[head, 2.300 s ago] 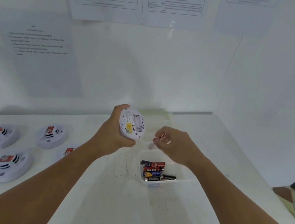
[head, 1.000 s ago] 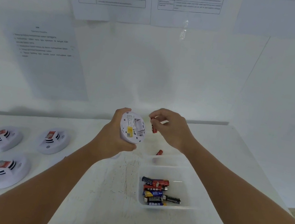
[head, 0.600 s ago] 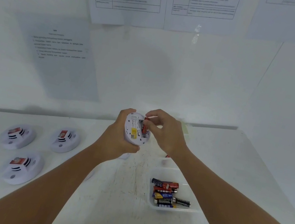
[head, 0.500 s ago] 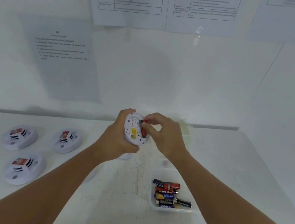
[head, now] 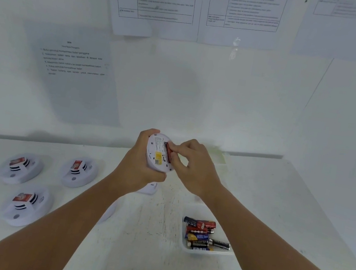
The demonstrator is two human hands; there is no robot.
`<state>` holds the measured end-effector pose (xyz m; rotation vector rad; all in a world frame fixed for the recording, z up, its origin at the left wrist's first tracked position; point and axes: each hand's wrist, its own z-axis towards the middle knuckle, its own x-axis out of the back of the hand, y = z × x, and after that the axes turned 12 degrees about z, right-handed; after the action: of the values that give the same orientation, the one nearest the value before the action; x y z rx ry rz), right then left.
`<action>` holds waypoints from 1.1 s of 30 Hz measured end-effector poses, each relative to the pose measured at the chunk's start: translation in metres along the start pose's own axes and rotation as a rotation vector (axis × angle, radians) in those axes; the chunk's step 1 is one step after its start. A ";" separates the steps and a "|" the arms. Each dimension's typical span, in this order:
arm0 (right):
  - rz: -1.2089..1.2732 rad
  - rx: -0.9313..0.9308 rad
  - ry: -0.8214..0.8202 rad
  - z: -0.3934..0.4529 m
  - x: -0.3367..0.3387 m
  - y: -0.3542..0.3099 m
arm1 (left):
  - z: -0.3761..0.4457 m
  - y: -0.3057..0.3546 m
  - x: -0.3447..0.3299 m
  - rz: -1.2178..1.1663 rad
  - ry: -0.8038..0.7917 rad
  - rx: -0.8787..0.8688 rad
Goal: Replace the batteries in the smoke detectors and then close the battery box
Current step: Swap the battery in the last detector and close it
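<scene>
My left hand [head: 140, 166] grips a round white smoke detector [head: 159, 153], held up with its back facing me and a yellow label showing. My right hand [head: 193, 166] pinches a red battery [head: 168, 151] that lies against the detector's open battery slot. A clear plastic battery box [head: 211, 253] sits on the table below my right forearm, with several batteries [head: 201, 234] inside. Its far part is hidden by my right arm.
Three white smoke detectors [head: 21, 168] [head: 78, 170] [head: 26, 204] with red stickers lie on the white table [head: 145, 260] at the left. A small white part [head: 151, 188] lies under my left hand. Printed sheets [head: 72, 68] hang on the wall behind.
My right hand lifted the red battery from beside the box up to the detector and brought it against the slot. My left hand kept the detector raised. My view shifted slightly left.
</scene>
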<state>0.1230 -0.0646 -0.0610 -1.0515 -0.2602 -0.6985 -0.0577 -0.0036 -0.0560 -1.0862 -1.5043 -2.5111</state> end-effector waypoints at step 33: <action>-0.165 -0.290 -0.625 0.014 0.071 0.071 | 0.017 -0.005 -0.015 0.065 -0.050 0.112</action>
<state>0.2238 -0.0594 -0.0678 -1.5268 -0.8093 -0.5460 -0.0387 0.0077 -0.0631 -1.1681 -1.5743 -2.3433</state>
